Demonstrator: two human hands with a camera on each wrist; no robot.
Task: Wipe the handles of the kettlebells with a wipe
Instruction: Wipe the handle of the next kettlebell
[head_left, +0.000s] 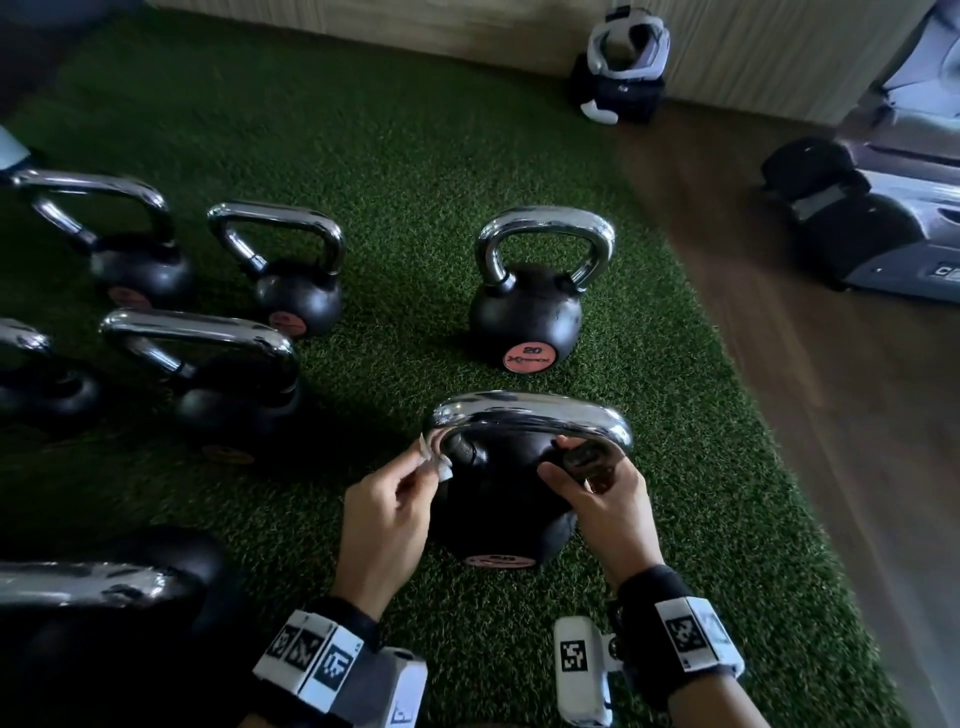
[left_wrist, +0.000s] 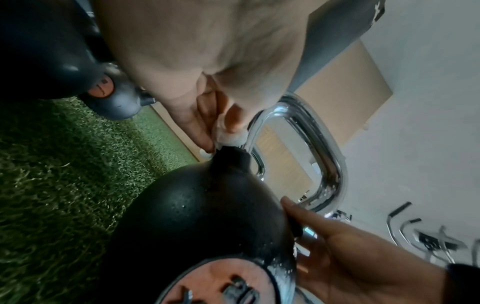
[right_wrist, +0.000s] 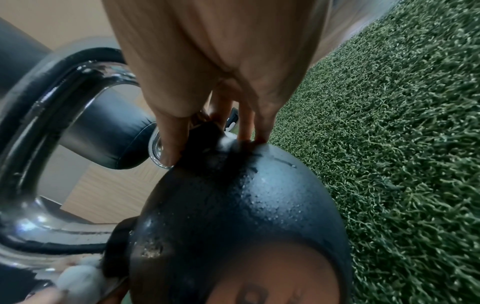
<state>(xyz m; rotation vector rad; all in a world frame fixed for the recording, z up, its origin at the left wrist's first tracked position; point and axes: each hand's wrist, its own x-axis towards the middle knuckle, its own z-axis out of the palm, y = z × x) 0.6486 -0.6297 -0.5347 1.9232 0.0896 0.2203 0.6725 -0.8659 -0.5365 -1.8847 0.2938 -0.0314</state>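
Near kettlebell (head_left: 498, 499) on turf (head_left: 415, 156), near its right edge. Second kettlebell (head_left: 527, 312) directly behind. Four kettlebells (head_left: 218, 364) at left edge; another kettlebell (head_left: 104, 597) at near-left corner.

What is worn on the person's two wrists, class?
The left hand and right hand are bare. Each wrist carries a black wristband with white blocks bearing black-and-white square code markers, and a white camera housing sits beside the right wrist.

green turf mat (head_left: 395, 156) | wood floor (head_left: 831, 415) | grey machine (head_left: 872, 228) at right | headset (head_left: 623, 67) by wall
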